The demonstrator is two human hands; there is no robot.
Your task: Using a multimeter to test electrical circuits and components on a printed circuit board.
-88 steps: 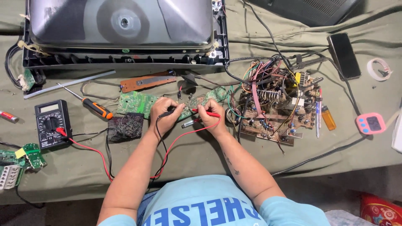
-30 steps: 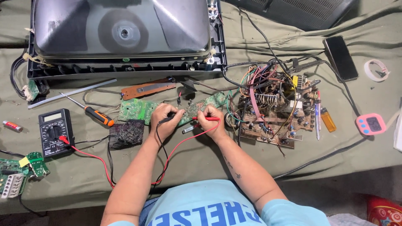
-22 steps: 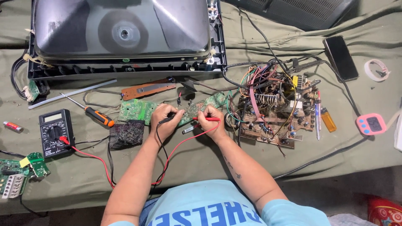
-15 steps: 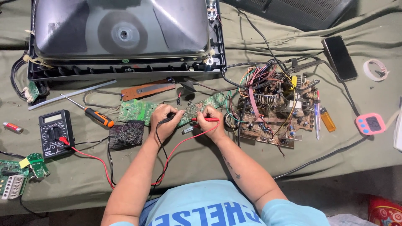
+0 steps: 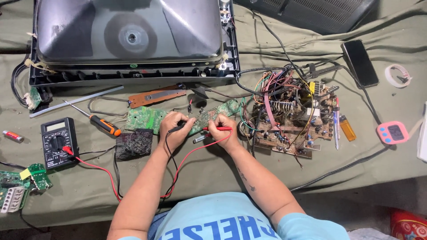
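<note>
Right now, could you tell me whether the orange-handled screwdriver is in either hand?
No, the orange-handled screwdriver lies on the cloth, left of the left hand.

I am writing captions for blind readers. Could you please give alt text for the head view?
A left hand holds a black probe and a right hand a red probe on a green board. A multimeter lies left, a wired chassis right, a picture tube behind.
</note>
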